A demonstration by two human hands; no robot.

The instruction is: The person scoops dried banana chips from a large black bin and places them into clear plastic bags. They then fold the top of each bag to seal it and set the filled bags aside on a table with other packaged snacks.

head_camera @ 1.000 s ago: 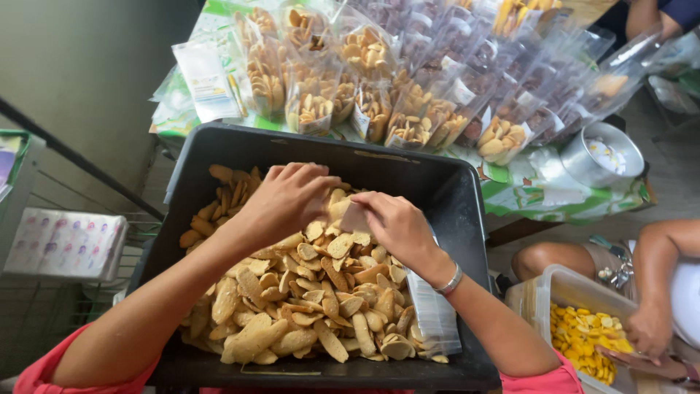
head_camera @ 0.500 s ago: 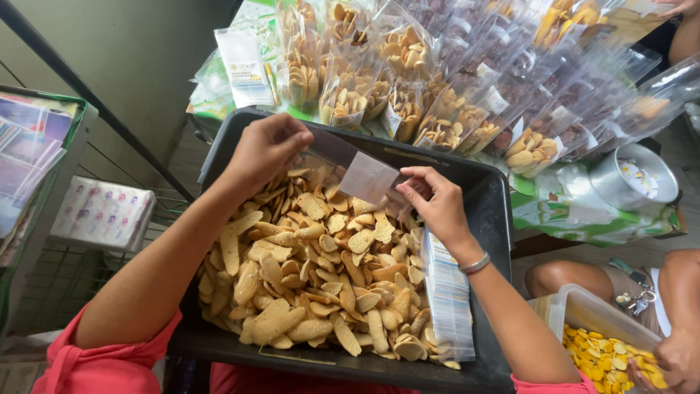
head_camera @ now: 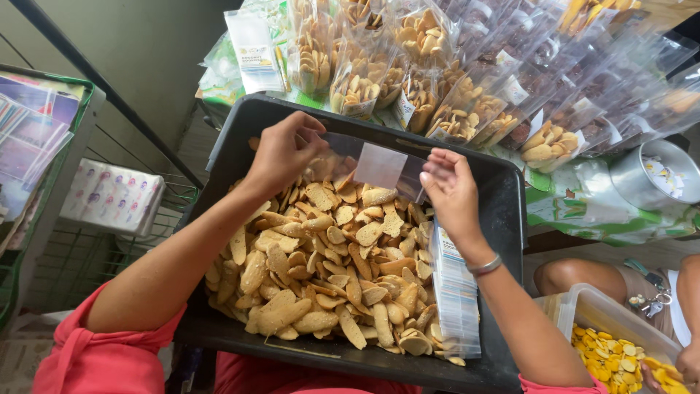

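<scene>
Crackers (head_camera: 321, 270) are filling most of the black tub (head_camera: 510, 219); label stack (head_camera: 456, 292) is crowding its right wall. Packed bags (head_camera: 437, 109) are blocking the far rim, w/ room only above.

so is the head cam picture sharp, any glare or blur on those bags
Head view: soft even daylight, no hard shadows; the crackers in the black tub are sharp. The clear bag stretched between left hand and right hand shows faint sheen. Packed bags at the top right glare and blur slightly; edges bend from the wide lens.

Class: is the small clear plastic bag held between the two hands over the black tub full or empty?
Empty: the clear plastic bag hangs flat, no biscuits inside, between left hand and right hand.
</scene>
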